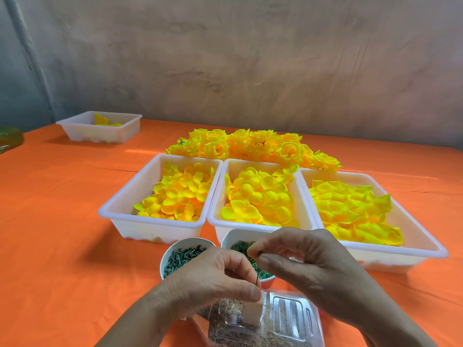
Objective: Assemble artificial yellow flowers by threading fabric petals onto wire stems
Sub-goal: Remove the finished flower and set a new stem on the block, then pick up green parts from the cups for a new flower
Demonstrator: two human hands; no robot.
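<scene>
— Clamshell [288,319] sits nearest; above it, left grip [213,279] pinches wire [257,274] low, right grip [308,261] pinches its tip.
— Best held upright and steady; petals [260,196] lie in trays [150,231] beyond.

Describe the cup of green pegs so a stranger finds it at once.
On the orange tablecloth, three white plastic trays of yellow petals sit in a row. Two round white cups stand before the left and middle trays. Take the left cup: it holds short straight grey-green pegs, its neighbour curly green rings.
</scene>
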